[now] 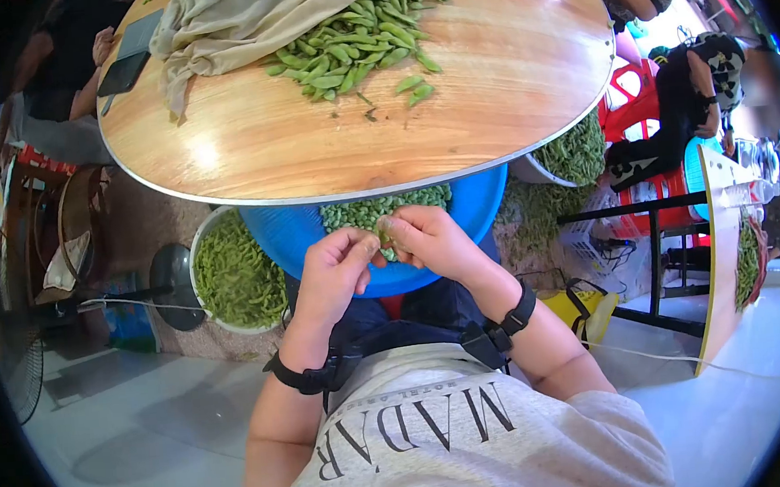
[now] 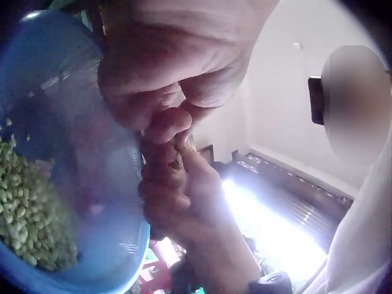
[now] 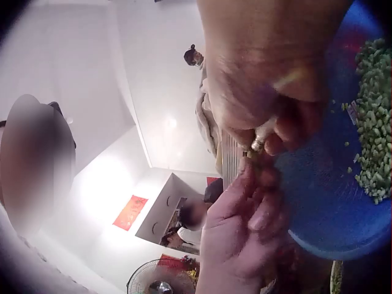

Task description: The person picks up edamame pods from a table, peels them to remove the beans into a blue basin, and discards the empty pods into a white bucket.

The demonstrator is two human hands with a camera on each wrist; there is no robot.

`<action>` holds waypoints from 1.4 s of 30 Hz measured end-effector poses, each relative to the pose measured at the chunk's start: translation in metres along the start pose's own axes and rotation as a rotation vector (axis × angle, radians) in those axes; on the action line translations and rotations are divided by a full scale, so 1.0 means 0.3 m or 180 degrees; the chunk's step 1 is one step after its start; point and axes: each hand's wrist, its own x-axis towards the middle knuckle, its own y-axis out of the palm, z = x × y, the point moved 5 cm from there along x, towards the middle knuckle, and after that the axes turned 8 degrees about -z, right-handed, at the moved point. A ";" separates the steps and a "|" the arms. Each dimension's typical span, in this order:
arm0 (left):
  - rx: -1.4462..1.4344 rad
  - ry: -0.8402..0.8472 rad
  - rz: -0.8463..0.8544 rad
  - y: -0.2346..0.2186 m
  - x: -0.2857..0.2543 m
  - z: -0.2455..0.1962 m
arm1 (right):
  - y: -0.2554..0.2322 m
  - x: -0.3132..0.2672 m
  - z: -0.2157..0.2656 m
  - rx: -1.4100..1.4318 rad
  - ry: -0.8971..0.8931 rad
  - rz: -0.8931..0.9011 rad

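My left hand (image 1: 337, 258) and right hand (image 1: 439, 240) meet at their fingertips over a blue basin (image 1: 286, 242). Between them is a small green soybean pod (image 1: 383, 229), pinched by thumb and fingers on both sides and mostly hidden. The right wrist view shows a pale bit of the pod (image 3: 263, 133) at the right fingers. Below the hands, shelled green beans (image 1: 370, 210) lie heaped in the basin; the same beans (image 2: 30, 214) fill one side of it in the left wrist view.
A round wooden table (image 1: 487, 83) overhangs the basin, bearing a pile of pods (image 1: 349, 52), a beige cloth (image 1: 239, 23) and a phone (image 1: 129, 67). A white tub of pods (image 1: 238, 272) stands left, another tub (image 1: 574, 154) right. A cable (image 1: 651, 356) crosses the floor.
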 end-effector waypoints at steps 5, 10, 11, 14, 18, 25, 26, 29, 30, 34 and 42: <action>0.0651 0.0229 -0.0212 -0.013 0.030 0.023 | -0.021 0.016 -0.012 -0.0424 -0.0835 -0.0596; 0.0203 -0.0234 -0.0153 -0.008 0.046 0.063 | -0.032 0.012 0.014 -0.0535 -0.1681 -0.0611; 0.0026 -0.0345 -0.0069 -0.004 0.049 0.064 | -0.037 0.025 0.003 -0.0516 -0.1489 -0.0474; -0.0420 -0.0652 0.0091 0.000 0.050 0.073 | -0.043 0.060 -0.041 -0.0175 -0.0734 -0.0038; -0.0474 -0.0839 -0.0199 -0.004 0.056 0.080 | -0.053 0.099 -0.132 0.0776 0.0056 -0.0301; -0.0131 -0.0457 -0.0681 -0.027 0.078 0.118 | 0.001 0.054 -0.097 0.0461 0.0441 -0.0095; 0.0063 -0.0159 -0.0657 -0.019 0.079 0.107 | 0.000 0.060 -0.110 0.0624 0.0464 -0.0145; 0.0540 0.0454 -0.0530 -0.015 0.062 0.054 | 0.005 0.070 -0.127 0.1238 0.0549 -0.0198; 0.0707 0.0615 -0.0485 -0.019 0.050 0.047 | 0.014 0.064 -0.130 0.1255 0.0629 -0.0136; 0.1245 0.1275 -0.0481 -0.049 0.026 0.052 | 0.040 0.055 -0.126 0.1338 0.0820 0.0026; 0.0286 0.0542 -0.0622 -0.088 0.011 0.071 | 0.110 0.056 -0.094 0.1456 0.0742 -0.0272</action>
